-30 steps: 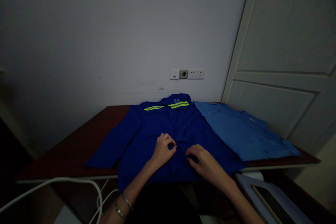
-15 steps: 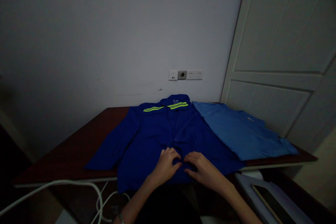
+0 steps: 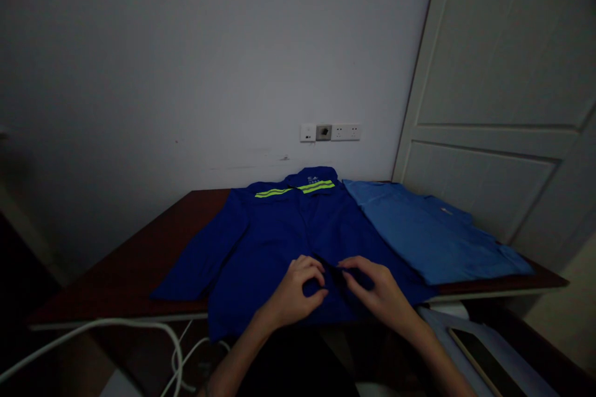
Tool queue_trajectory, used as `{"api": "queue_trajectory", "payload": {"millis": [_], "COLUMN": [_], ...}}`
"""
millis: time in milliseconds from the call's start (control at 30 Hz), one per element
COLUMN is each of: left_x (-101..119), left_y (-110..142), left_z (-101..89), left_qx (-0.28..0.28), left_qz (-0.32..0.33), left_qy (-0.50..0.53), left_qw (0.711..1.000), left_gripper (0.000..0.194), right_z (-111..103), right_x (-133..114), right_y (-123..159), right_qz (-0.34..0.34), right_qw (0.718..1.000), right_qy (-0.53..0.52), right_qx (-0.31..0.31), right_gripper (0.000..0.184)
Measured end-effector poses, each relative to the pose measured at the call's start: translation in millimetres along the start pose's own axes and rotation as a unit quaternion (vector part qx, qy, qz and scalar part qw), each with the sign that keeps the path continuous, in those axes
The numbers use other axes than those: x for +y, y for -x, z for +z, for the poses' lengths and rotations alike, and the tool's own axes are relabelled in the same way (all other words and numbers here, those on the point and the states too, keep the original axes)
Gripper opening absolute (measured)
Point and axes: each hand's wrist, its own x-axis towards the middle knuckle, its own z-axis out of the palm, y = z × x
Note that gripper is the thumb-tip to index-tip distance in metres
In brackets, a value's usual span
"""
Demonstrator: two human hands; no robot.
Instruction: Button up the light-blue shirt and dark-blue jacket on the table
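Observation:
A dark blue work jacket [image 3: 274,229] with yellow-green reflective stripes lies spread front up, its collar toward the wall and its hem over the table's front edge. At its lower front opening, my right hand [image 3: 379,291] pinches the right-hand edge between thumb and fingers, lifting it so that a dark gap shows beneath. Just left of the opening, my left hand [image 3: 298,290] is curled on the jacket, thumb and forefinger nearly meeting at the other edge. The cloth between those fingertips is hard to make out in the dim light.
A light blue shirt [image 3: 419,229] lies to the right, against the jacket, on the dark red table [image 3: 139,260]. White cables [image 3: 135,322] loop at the front left. Below the right edge rests a phone-like dark slab [image 3: 484,360]. Wall sockets [image 3: 345,131] are behind.
My right hand has shifted right and raised the jacket's front edge, opening a gap at the placket. My left hand has moved slightly right, and the button seen earlier is no longer visible.

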Motion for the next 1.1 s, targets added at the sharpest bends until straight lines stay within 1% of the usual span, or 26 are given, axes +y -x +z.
{"api": "queue_trajectory", "payload": {"millis": [100, 167, 200, 300, 367, 500, 600, 700, 833, 967, 1100], "left_x": [6.3, 6.5, 5.8, 2.3, 0.0, -3.4, -5.0, -5.4, -4.2, -3.4, -7.7], "left_y": [-1.8, -3.3, -3.9, -4.9, -5.0, -4.0, -2.4, -0.8, 0.3, 0.3, 1.7], "left_z": [5.3, 10.2, 12.5, 18.0, 20.7, 26.4, 31.5, 36.2, 40.0, 41.8, 46.0], "left_qx": [-0.048, -0.06, -0.056, -0.026, -0.003, 0.041, 0.075, 0.102, 0.114, 0.119, 0.132], "left_qz": [0.024, 0.012, -0.003, -0.06, -0.085, -0.109, -0.108, -0.105, -0.122, -0.123, -0.115], "left_qy": [0.005, 0.009, 0.008, 0.007, 0.024, 0.065, 0.07, 0.069, 0.102, 0.111, 0.101], "left_qw": [0.999, 0.998, 0.998, 0.998, 0.996, 0.991, 0.989, 0.987, 0.981, 0.979, 0.979], "left_gripper": [0.009, 0.01, 0.01, 0.01, 0.011, 0.014, 0.015, 0.015, 0.015, 0.016, 0.015], "right_z": [-5.2, -6.6, -6.6, -4.2, -0.7, 9.3, 16.2, 20.1, 22.1, 22.6, 22.8], "right_x": [-4.3, -6.1, -6.4, -5.5, -3.0, 5.0, 9.6, 9.7, 4.7, 0.5, 1.6], "right_y": [0.0, -0.2, -0.4, -1.3, -2.2, -3.8, -4.5, -4.9, -6.0, -8.2, -9.9], "right_qz": [-0.004, 0.002, 0.008, 0.029, 0.055, 0.126, 0.158, 0.165, 0.153, 0.128, 0.121], "right_qw": [1.0, 1.0, 1.0, 0.999, 0.996, 0.982, 0.97, 0.968, 0.975, 0.983, 0.981], "right_qy": [0.0, -0.004, -0.009, -0.036, -0.062, -0.134, -0.174, -0.181, -0.152, -0.131, -0.149], "right_qx": [0.025, 0.025, 0.021, 0.013, 0.018, 0.042, 0.055, 0.058, 0.054, 0.027, 0.004], "right_gripper": [0.015, 0.014, 0.013, 0.015, 0.017, 0.022, 0.024, 0.025, 0.024, 0.022, 0.021]}}
